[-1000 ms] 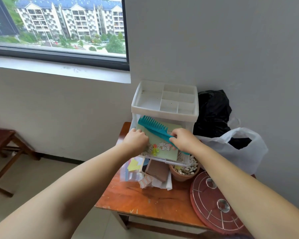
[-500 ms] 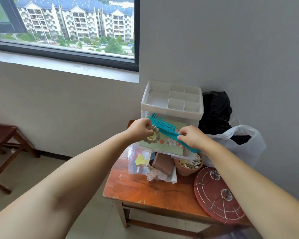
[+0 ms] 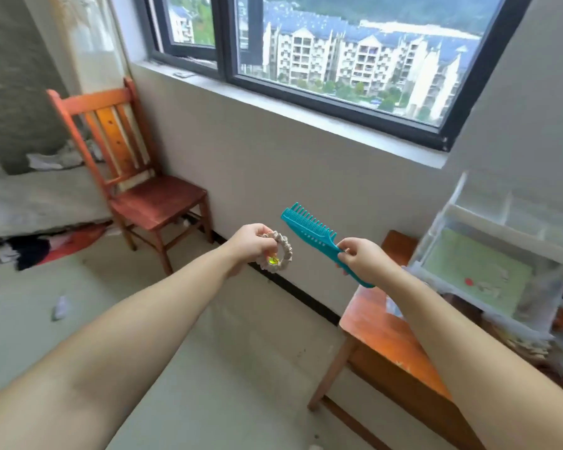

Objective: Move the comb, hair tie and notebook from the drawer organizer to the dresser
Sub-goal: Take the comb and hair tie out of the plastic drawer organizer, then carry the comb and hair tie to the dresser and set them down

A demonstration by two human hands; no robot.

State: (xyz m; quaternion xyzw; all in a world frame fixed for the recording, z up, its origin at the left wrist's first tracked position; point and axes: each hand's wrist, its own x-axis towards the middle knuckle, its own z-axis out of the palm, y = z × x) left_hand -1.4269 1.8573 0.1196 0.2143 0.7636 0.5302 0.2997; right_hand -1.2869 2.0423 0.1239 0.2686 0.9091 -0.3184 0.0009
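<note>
In the head view, out over the bare floor and clear of the table [image 3: 400, 362], both hands are now raised with their loads, where a second ago they were still down at the open drawer. The left hand [image 3: 248, 242] is closed on the hair tie [image 3: 278, 251], a pale ruffled ring with a small yellow-green bead, which hangs from the fingertips just to that hand's right. The right hand [image 3: 363, 259] pinches the handle of the teal comb [image 3: 316, 237]; its toothed end slants up and away to the left of that hand, near the hair tie but not touching it.

The view has also swung left: the drawer organizer [image 3: 501, 254], central half a second ago, now sits blurred at the right edge, well to the right of the right hand. The notebook [image 3: 475, 271], green-covered, remains flat inside its clear drawer. A wooden chair [image 3: 134, 177] now shows well to the left of the left hand, below the window [image 3: 338, 53].

So two of the three things are out and in transit, and the turn suggests the person is heading for the dresser, which I cannot pick out here. The notebook will most likely need a return trip, since both hands are full.
</note>
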